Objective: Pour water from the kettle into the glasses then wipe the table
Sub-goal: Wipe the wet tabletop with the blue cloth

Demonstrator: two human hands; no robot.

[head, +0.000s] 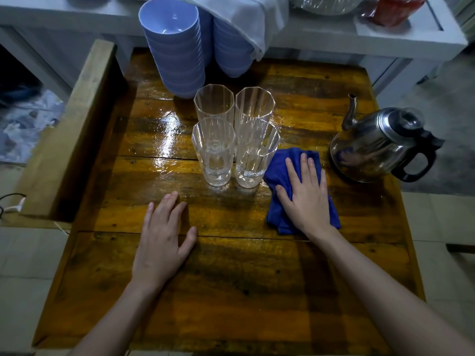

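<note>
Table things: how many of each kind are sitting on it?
Glasses: 4
Kettle: 1
Blue cloth: 1
Stacks of blue bowls: 2
Total: 8

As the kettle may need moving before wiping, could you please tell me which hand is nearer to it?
Right. The right hand presses the cloth just left of the kettle; the left hand lies flat on the table much farther left, in front of the glasses.
</note>
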